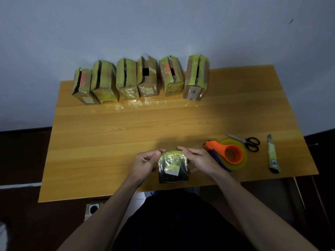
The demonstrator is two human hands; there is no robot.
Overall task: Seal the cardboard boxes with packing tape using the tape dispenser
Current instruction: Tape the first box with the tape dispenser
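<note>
A small dark box (173,167) wrapped in shiny yellowish tape stands near the front edge of the wooden table (126,127). My left hand (146,163) grips its left side and my right hand (200,161) grips its right side, fingertips on the top edge. The orange tape dispenser (227,153) with its yellow tape roll lies on the table just right of my right hand, touched by neither hand. Several cardboard boxes (143,78) with yellow-green tape stand in a row along the far edge, their top flaps split open.
Black-handled scissors (248,141) lie behind the dispenser. A yellow-green utility knife (272,154) lies near the table's right edge. A grey wall rises behind the boxes. Dark floor surrounds the table.
</note>
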